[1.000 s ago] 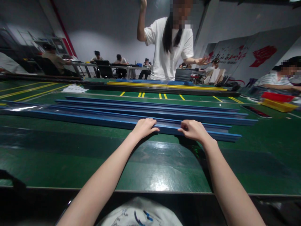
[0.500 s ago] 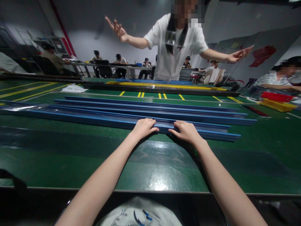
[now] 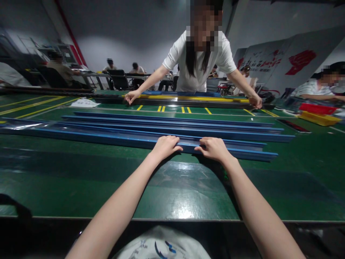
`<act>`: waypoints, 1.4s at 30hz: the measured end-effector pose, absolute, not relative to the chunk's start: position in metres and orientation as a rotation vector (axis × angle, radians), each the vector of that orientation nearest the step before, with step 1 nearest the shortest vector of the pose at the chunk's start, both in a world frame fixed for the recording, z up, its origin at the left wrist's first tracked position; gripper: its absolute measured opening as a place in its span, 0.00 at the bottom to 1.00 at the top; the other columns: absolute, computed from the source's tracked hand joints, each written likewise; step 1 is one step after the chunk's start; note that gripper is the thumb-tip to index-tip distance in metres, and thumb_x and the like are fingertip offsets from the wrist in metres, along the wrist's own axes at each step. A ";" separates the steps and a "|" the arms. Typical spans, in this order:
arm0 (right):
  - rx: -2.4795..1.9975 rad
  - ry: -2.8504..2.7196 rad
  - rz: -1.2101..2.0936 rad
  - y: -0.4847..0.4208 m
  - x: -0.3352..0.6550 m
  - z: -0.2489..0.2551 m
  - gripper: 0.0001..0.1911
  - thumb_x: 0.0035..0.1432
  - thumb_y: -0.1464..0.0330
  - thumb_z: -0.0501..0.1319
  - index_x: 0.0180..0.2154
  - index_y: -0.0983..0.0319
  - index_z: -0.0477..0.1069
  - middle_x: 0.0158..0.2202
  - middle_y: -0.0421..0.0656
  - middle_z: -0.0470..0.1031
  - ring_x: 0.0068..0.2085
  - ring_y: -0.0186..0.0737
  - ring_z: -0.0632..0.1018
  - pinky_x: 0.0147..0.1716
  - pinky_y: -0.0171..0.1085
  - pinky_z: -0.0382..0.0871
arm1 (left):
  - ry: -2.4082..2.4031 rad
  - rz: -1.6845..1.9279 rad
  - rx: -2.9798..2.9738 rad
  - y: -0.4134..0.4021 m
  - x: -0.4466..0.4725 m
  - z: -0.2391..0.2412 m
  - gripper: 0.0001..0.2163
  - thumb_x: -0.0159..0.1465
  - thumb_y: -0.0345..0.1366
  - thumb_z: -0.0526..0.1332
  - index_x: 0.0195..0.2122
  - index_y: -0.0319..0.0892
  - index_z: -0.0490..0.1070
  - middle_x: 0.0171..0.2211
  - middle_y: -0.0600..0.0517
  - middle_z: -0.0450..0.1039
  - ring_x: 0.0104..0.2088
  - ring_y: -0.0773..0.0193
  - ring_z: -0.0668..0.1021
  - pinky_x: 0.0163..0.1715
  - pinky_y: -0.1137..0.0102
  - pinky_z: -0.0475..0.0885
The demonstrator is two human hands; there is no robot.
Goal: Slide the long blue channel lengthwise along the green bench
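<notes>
A long blue channel strip (image 3: 124, 141) lies across the green table in front of me. My left hand (image 3: 165, 146) grips its near wall, with the thumb on the near side and the fingers curled over the top edge. A short way to the right, my right hand (image 3: 214, 148) is closed on the same strip in a like grip. Just behind it lie more blue channel strips (image 3: 172, 124), roughly parallel. A clear plastic sheet (image 3: 185, 176) lies flat on the table between my forearms, nearer my body.
Across the green table (image 3: 172, 203) a person in a white shirt (image 3: 199, 68) leans over yellow and black strips (image 3: 188, 99). A paper (image 3: 84, 103) lies at the left. At the right are a phone (image 3: 293, 126) and red and yellow trays (image 3: 319, 118). Several people sit further back.
The person opposite has leaned forward and lowered both hands from the air to the ends of the yellow and black strips. My hands have stayed on the blue strip.
</notes>
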State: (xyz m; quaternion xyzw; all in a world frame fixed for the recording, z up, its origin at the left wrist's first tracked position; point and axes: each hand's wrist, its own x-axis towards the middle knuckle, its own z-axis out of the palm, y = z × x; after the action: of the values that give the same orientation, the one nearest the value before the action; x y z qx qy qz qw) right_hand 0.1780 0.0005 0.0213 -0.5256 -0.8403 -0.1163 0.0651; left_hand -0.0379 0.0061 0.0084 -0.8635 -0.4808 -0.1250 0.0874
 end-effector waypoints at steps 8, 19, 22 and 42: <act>-1.692 -2.511 -0.381 0.000 0.195 0.025 0.19 0.55 0.54 0.50 0.27 0.60 0.72 0.31 0.44 0.76 0.33 0.40 0.74 0.23 0.34 0.48 | -1.398 -0.371 -2.566 0.006 -0.039 0.009 0.13 0.60 0.46 0.56 0.36 0.42 0.67 0.37 0.51 0.73 0.40 0.60 0.74 0.36 0.70 0.65; -1.672 -2.519 -0.347 -0.002 0.199 0.026 0.18 0.56 0.57 0.50 0.27 0.60 0.70 0.32 0.43 0.75 0.34 0.40 0.74 0.24 0.34 0.50 | -1.401 -0.361 -2.562 0.004 -0.037 0.010 0.12 0.61 0.46 0.56 0.33 0.41 0.68 0.36 0.51 0.73 0.39 0.61 0.74 0.34 0.72 0.65; -1.633 -2.531 -0.306 -0.001 0.197 0.023 0.18 0.56 0.56 0.49 0.27 0.60 0.70 0.32 0.43 0.75 0.34 0.39 0.74 0.25 0.34 0.51 | -1.394 -0.377 -2.556 0.005 -0.037 0.008 0.12 0.61 0.46 0.56 0.33 0.41 0.68 0.36 0.51 0.73 0.39 0.61 0.74 0.34 0.72 0.65; -1.407 -2.483 -0.390 0.000 0.178 0.015 0.12 0.58 0.60 0.52 0.30 0.61 0.66 0.32 0.44 0.73 0.33 0.37 0.71 0.25 0.34 0.49 | -1.357 -0.355 -2.534 0.005 -0.036 0.009 0.11 0.60 0.45 0.57 0.34 0.41 0.68 0.35 0.51 0.73 0.39 0.61 0.74 0.33 0.71 0.65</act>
State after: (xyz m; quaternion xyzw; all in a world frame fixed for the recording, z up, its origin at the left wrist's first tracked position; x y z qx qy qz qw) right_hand 0.1781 0.0004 0.0149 -0.4843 -0.8547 -0.1341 0.1301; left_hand -0.0357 0.0050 0.0090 -0.8684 -0.4649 -0.1215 0.1223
